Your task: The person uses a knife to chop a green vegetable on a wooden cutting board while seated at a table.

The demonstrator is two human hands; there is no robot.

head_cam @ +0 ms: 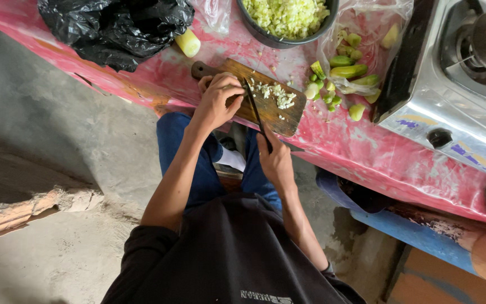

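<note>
Right hand point(277, 160) closed round knife point(256, 112) | left hand point(217, 98) fingers curled, pinning vegetable on cutting board point(271, 115) at table's near edge | chopped pile point(277, 95) done, bowl point(288, 40) filled | whole green pieces point(347, 72) remain.

Floor point(46, 112) on my feed is rough grey concrete, cracked, with a crumbling brick ledge point(35, 211) at the left. The table point(378, 152) wears a worn pink-red patterned cover. Blue bench edge point(423, 236) sits below it on the right. Soft, even daylight all over.
</note>
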